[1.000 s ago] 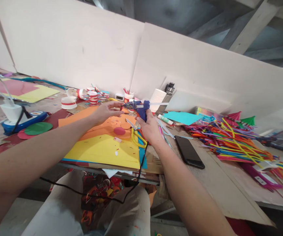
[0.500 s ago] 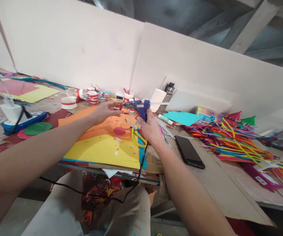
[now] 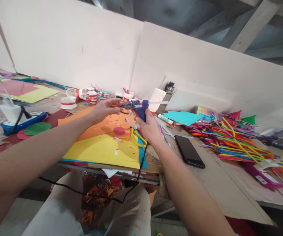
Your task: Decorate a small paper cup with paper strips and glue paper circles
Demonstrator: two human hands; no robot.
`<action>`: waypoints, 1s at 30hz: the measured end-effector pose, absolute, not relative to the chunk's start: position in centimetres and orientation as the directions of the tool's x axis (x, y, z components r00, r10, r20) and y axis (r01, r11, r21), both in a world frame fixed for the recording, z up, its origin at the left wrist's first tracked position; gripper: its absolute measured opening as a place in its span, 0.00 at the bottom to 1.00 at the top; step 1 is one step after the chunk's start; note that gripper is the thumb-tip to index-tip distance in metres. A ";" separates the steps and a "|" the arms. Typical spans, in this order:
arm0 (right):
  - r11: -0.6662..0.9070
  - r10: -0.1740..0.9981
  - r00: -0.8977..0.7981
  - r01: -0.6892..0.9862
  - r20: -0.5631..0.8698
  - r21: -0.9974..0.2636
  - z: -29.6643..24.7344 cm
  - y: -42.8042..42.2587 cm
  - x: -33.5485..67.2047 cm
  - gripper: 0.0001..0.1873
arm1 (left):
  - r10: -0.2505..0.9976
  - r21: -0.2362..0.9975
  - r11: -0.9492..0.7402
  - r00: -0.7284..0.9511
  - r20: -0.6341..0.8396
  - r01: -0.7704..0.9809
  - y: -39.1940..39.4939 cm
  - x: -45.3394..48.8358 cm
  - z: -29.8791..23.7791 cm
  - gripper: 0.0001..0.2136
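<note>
My right hand (image 3: pixel 149 128) grips the handle of a blue glue gun (image 3: pixel 137 106), its nozzle pointing left and a clear glue stick poking out of its back. At the nozzle tip is my left hand (image 3: pixel 104 110), its fingers pinched on a small piece that I cannot make out. Both hands hover above orange paper (image 3: pixel 99 125) and yellow paper (image 3: pixel 102 149) on the table. A red paper disc (image 3: pixel 119 130) and yellow-handled scissors (image 3: pixel 137 135) lie just below the gun. The gun's black cord (image 3: pixel 136 177) hangs over the table edge.
A black phone (image 3: pixel 189 151) lies right of my right wrist, and beyond it a heap of coloured pipe cleaners (image 3: pixel 232 139). Stacked white cups (image 3: pixel 157 97), banded paper cups (image 3: pixel 68 102), teal paper (image 3: pixel 183 117) and a blue device (image 3: pixel 20 120) with a white charger stand along the back and left.
Both hands and the glue gun have shifted slightly left and up. The left fingers have closed in on the nozzle tip.
</note>
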State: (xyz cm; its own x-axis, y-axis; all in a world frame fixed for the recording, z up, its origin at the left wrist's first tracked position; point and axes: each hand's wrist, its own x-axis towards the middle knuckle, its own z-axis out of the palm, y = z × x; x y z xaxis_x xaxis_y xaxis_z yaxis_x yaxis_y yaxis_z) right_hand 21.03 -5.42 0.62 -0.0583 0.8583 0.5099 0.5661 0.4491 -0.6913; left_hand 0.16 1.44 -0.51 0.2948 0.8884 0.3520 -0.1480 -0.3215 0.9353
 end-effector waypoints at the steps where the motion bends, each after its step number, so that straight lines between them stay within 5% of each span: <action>1: 0.452 0.857 -0.057 0.562 0.512 -0.693 0.6 -5.4 21.0 0.24 | 0.886 0.937 -0.318 0.308 0.348 -0.144 1.4 0.2 -0.5 0.26; 30: 0.452 0.862 -0.021 0.485 0.506 -0.749 1.0 -5.8 20.7 0.23 | 0.857 0.937 -0.302 0.382 0.347 -0.174 1.9 -0.2 -1.2 0.29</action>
State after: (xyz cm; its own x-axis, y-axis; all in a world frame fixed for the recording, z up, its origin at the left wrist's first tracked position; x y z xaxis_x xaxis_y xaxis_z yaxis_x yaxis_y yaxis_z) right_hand 20.73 -5.84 0.96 -0.0214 0.8621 0.5064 0.4854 0.4518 -0.7486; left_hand -0.21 1.89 -1.17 0.3817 0.8567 0.3470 -0.1738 -0.3022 0.9373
